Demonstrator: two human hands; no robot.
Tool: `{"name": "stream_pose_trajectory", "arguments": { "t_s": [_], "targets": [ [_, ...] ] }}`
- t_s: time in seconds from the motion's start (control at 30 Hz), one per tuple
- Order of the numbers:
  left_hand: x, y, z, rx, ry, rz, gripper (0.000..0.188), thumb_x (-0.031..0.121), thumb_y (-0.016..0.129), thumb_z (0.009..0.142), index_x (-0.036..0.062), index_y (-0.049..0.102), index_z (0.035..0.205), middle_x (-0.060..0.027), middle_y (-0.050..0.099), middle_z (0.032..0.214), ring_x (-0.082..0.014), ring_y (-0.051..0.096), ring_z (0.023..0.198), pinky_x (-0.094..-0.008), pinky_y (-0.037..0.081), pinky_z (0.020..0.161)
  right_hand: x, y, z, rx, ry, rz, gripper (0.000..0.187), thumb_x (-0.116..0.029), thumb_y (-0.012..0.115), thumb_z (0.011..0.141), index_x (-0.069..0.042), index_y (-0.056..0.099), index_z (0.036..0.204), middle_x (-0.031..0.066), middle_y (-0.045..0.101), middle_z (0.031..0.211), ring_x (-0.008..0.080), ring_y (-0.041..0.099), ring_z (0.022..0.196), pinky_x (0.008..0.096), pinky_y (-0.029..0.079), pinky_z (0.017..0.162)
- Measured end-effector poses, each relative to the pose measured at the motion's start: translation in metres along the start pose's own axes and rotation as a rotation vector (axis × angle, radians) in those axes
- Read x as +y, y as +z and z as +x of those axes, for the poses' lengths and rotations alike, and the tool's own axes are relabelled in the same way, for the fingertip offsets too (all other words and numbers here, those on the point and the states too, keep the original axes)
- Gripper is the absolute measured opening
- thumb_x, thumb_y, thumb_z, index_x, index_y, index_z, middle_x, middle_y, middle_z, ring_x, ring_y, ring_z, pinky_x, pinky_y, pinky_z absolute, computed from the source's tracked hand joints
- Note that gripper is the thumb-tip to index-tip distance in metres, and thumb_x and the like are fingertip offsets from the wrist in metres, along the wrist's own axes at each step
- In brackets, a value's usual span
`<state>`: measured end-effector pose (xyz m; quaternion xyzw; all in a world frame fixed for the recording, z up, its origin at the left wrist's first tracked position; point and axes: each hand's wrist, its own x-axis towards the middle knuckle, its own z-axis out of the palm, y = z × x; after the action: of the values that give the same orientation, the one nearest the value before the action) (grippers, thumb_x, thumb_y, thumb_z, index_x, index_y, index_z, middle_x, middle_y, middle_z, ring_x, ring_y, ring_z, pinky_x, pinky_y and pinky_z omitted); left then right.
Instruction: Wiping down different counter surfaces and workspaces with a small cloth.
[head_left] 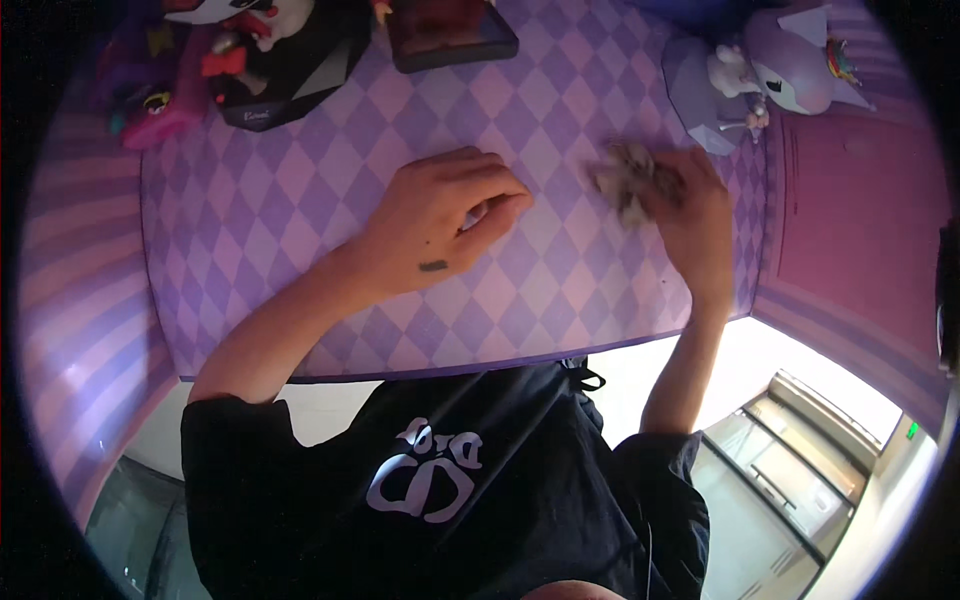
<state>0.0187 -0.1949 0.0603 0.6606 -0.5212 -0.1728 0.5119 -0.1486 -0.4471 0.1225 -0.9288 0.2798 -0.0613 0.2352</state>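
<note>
My left hand (pixel 452 205) rests on the checkered tabletop (pixel 540 270), its fingers curled in and the thumb tip meeting the index finger. Through the small gap between them no held thing shows, and the palm side is turned from view. Farther right, my right hand (pixel 692 205) grips a crumpled grey-beige cloth (pixel 632 180) with darker patches. Motion smears the cloth, and my fingers partly cover it. It is against or just above the tabletop; I cannot tell which.
At the far left stands a figurine on a black faceted base (pixel 290 80), beside a pink object (pixel 165 120). A dark framed box (pixel 452 40) sits at the far middle. A lilac figurine (pixel 790 70) on a faceted base stands far right. Striped walls (pixel 90 340) flank the table.
</note>
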Motion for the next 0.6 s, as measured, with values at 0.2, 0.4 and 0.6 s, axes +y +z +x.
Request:
{"name": "stream_pose_trajectory", "arguments": {
  "t_s": [0.2, 0.4, 0.6],
  "targets": [
    [0.001, 0.002, 0.001, 0.043, 0.019, 0.043, 0.005, 0.002, 0.072, 0.097, 0.0064, 0.073, 0.097, -0.0002, 0.069, 0.087, -0.0186, 0.057, 0.071, -0.0322, 0.048, 0.071, -0.012, 0.063, 0.142, 0.352, -0.066, -0.228, 0.029, -0.031, 0.082, 0.093, -0.011, 0.084, 0.113, 0.0101, 0.082, 0.105, 0.0345, 0.076, 0.089, 0.0443, 0.060, 0.078],
    [-0.007, 0.001, 0.002, 0.052, 0.047, 0.042, 0.004, 0.002, 0.073, 0.098, 0.0059, 0.073, 0.098, -0.0014, 0.069, 0.087, -0.0191, 0.056, 0.071, -0.0328, 0.048, 0.071, -0.016, 0.083, 0.222, 0.387, -0.064, -0.248, 0.021, -0.026, 0.069, 0.097, -0.007, 0.078, 0.101, 0.0206, 0.078, 0.090, 0.0497, 0.073, 0.081, 0.0581, 0.057, 0.073],
    [-0.002, 0.000, 0.002, 0.044, 0.058, 0.045, 0.006, 0.000, 0.074, 0.100, 0.0033, 0.077, 0.104, -0.0023, 0.071, 0.090, -0.0176, 0.054, 0.070, -0.0320, 0.046, 0.068, -0.007, 0.086, 0.213, 0.481, -0.108, -0.249, 0.027, -0.036, 0.076, 0.095, -0.019, 0.086, 0.115, 0.0100, 0.083, 0.103, 0.0399, 0.078, 0.087, 0.0483, 0.061, 0.078]
  ]
}}
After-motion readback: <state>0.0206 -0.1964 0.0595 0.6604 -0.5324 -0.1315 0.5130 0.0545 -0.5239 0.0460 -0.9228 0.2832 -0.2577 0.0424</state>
